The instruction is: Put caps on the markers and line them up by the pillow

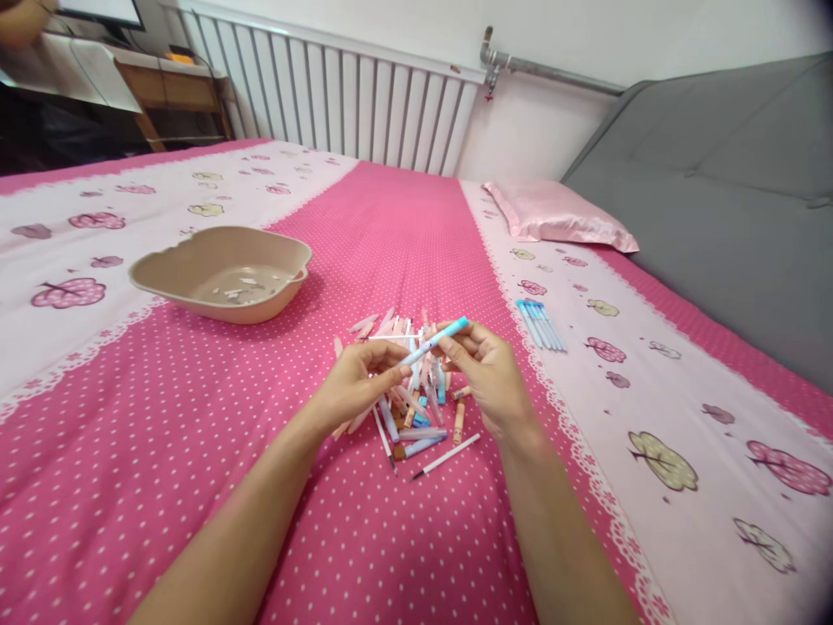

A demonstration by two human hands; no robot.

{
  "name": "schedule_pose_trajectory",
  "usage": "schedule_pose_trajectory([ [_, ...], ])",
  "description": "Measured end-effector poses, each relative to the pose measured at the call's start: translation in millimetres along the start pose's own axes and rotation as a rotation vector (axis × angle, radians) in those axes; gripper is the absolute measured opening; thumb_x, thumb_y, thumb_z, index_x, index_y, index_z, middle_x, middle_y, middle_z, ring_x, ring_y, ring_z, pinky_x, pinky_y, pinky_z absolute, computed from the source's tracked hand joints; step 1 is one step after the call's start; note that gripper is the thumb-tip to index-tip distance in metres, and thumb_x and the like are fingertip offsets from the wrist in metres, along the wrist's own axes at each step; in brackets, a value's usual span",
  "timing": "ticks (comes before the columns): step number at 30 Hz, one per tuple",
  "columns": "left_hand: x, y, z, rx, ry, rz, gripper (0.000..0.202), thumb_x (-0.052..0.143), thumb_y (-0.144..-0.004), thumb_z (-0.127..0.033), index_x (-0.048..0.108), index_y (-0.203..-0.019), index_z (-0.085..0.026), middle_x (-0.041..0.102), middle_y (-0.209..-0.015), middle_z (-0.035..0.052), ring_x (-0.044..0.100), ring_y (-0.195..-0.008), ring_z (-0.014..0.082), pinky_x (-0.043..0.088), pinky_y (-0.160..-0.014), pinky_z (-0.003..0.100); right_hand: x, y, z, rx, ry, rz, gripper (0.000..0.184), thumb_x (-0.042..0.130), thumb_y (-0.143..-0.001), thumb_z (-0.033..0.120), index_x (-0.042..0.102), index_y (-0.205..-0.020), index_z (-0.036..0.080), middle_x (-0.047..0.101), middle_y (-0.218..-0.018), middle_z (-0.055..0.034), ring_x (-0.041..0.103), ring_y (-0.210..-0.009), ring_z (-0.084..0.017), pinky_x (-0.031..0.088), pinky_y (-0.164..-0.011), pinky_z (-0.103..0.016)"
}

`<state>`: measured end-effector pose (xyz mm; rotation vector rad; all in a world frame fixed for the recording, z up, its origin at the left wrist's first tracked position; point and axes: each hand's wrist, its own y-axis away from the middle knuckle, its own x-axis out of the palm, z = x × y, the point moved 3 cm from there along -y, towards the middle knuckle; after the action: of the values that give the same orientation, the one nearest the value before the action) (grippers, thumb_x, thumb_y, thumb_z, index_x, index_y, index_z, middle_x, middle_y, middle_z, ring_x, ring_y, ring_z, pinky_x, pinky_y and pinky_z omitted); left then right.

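Both my hands hold one blue pen (435,340) above a heap of loose pen parts (409,408) on the pink dotted bedspread. My left hand (355,386) pinches the pen's lower left end. My right hand (485,369) grips its upper part, just below the blue cap. The heap has pink, white, blue and tan barrels and caps. A white refill (446,457) lies at the heap's near edge.
A beige tray (195,252) with a few small bits inside sits to the left. Several blue pens (541,325) lie in a neat row to the right. A pink pillow (560,213), a grey headboard (729,182) and a white radiator (338,95) stand beyond.
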<state>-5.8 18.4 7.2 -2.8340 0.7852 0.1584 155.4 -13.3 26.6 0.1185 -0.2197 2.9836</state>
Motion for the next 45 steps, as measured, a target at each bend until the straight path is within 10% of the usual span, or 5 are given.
schedule_pose_trajectory([
  [45,8.4,6.4,1.7,-0.115,0.294,0.203,0.029,0.061,-0.080,-0.037,0.062,-0.093,-0.012,0.064,-0.076,0.0042,0.060,-0.059,0.0121,0.050,-0.057,0.025,6.7,4.3,-1.6,0.070,-0.043,0.155,0.032,0.067,-0.074,0.028,0.059,-0.103,0.020,0.070,-0.098,-0.0051,0.064,-0.085,-0.016,0.047,-0.065,-0.026],
])
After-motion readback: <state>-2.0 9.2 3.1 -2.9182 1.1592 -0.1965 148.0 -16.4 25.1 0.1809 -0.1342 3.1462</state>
